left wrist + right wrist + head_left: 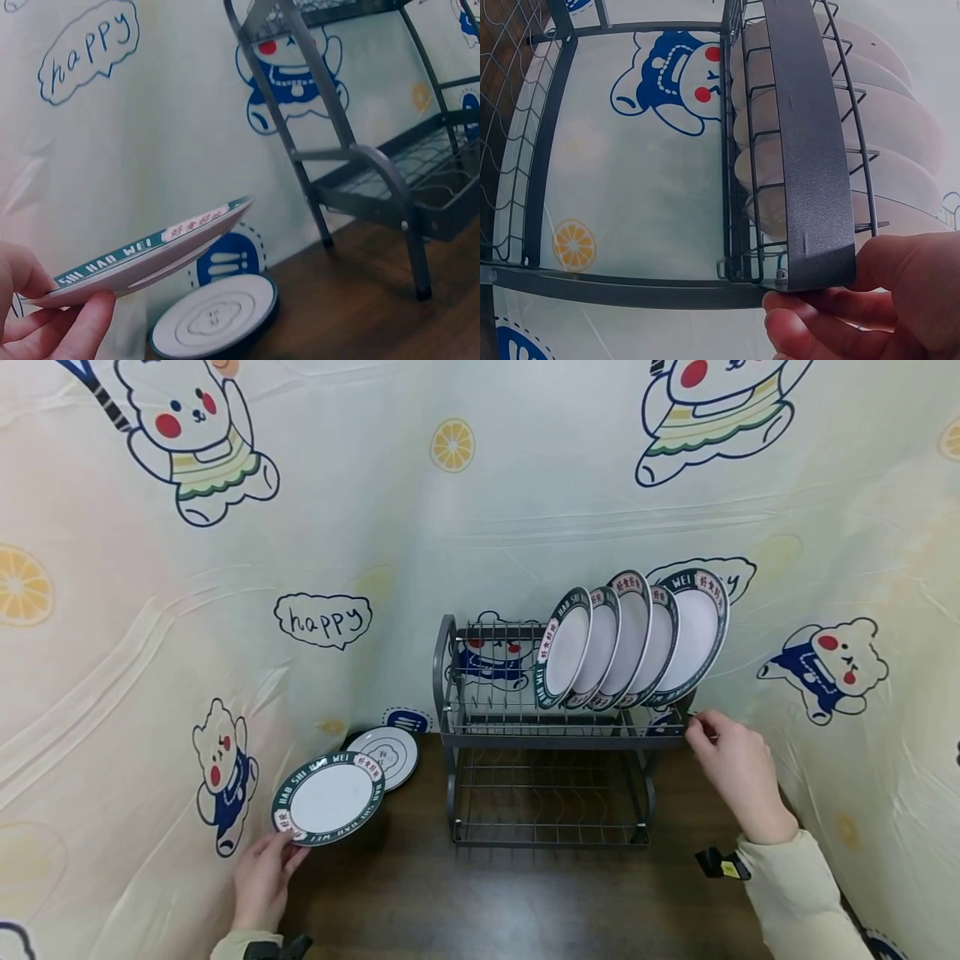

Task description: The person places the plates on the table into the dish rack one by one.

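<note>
Pinching a green-rimmed plate [330, 797] in the left hand [262, 878], left of a two-tier dish rack [555, 742] gripped by the right hand [738, 772]; probably light, stiff, chippable, though hard to judge; best held by the rim [330, 838].

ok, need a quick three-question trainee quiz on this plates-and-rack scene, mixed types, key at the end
1. Count: how many plates stand in the upper tier of the rack?
2. True or false: the right hand is clear of the rack.
3. Name it: what does the left hand hold?

Key:
1. Five.
2. False; it grips the rack's end.
3. A green-rimmed plate.
</note>
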The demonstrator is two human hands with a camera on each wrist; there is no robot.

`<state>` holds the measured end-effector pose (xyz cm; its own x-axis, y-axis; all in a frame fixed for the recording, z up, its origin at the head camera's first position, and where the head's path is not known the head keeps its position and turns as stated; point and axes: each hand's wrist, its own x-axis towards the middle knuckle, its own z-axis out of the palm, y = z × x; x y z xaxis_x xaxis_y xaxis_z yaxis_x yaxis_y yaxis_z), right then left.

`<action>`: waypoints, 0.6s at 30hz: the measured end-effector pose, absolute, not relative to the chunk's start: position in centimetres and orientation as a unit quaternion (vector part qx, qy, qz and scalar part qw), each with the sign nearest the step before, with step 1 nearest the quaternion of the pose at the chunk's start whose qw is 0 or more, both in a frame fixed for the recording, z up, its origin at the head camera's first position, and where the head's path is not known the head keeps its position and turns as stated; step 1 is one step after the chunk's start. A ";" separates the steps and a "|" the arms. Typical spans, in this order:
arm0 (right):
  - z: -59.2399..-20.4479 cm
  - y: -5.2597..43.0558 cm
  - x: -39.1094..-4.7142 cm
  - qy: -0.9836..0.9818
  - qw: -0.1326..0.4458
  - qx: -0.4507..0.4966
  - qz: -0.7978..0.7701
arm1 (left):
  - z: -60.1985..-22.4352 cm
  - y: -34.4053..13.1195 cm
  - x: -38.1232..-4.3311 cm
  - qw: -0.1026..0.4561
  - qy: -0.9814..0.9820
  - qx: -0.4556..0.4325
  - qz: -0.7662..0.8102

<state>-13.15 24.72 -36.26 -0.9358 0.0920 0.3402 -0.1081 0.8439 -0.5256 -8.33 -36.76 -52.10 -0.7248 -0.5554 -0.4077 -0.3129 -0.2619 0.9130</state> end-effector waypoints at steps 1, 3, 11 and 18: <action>-36.3 24.7 -13.1 -0.943 0.179 0.005 0.280 | -51.9 -36.7 -8.3 0.084 -0.600 0.360 -0.709; -36.3 24.7 -13.1 -0.943 0.178 0.004 0.281 | -51.4 -36.6 -8.3 0.078 -0.604 0.356 -0.709; -36.5 24.7 -13.2 -0.942 0.185 0.003 0.280 | -49.1 -35.8 -7.9 0.065 -0.596 0.343 -0.723; -36.5 24.7 -13.1 -0.942 0.182 0.002 0.283 | -46.7 -34.8 -7.6 0.048 -0.605 0.337 -0.720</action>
